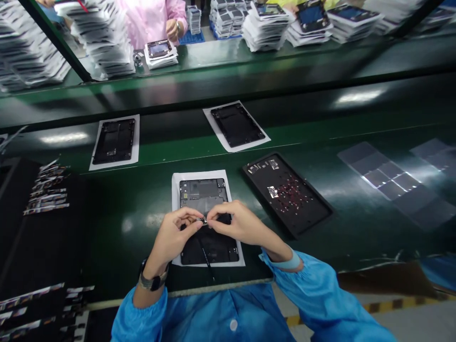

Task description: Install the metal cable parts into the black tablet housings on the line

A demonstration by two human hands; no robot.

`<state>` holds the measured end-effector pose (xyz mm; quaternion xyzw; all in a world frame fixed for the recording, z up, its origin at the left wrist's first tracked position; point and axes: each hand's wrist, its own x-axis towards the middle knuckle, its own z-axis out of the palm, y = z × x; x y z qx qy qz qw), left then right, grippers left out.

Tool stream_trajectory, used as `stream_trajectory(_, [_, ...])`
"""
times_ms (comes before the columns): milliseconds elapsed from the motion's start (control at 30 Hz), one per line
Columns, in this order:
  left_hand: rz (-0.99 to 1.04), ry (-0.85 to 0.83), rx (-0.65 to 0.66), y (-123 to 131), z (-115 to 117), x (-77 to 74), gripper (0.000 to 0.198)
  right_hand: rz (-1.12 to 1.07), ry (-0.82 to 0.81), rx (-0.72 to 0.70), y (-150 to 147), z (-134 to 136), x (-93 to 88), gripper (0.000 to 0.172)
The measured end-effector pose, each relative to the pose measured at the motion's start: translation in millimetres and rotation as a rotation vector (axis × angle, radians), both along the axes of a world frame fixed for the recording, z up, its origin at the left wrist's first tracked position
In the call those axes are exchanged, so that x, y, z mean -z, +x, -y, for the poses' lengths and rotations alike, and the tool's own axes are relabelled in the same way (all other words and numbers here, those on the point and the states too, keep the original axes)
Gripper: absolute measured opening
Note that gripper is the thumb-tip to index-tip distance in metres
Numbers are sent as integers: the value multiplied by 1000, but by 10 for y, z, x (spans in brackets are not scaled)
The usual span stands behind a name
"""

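Both hands meet over a black tablet housing [213, 249], which lies on a white sheet [175, 190] in front of me. My left hand [174, 232] pinches a small circuit board [202, 220] between thumb and index finger. From the other side, the fingertips of my right hand [242, 221] close on the same board's right end. A thin black cable [205, 256] hangs below the board, across the housing and past its lower edge. The part of the board under the fingertips is hidden.
Right of the housing sits a black tray [309, 202] with small red-wired parts [294, 192]. Two more housings [114, 141] [237, 124] lie farther back on sheets. Flex cable strips [46, 202] lie at left; clear films [395, 178] at right. Across the bench, a person in pink [153, 21] works near stacks [103, 38].
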<state>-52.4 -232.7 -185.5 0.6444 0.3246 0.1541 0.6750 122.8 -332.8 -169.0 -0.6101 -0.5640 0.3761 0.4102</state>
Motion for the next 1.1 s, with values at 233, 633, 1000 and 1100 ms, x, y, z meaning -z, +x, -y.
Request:
stream_trajectory(233, [-74, 160, 23, -23, 20, 31, 15, -193, -149, -20, 24, 5, 30, 14])
stream_trajectory(633, [-108, 274, 32, 0, 72, -2, 15, 157, -103, -15, 4, 40, 2, 16])
stream_trajectory(1000, [-97, 133, -41, 44, 113, 52, 15, 129, -182, -10, 4, 3, 11, 15])
stream_trajectory(1100, [-87, 43, -12, 23, 61, 68, 15, -66, -207, -92, 59, -5, 68, 12])
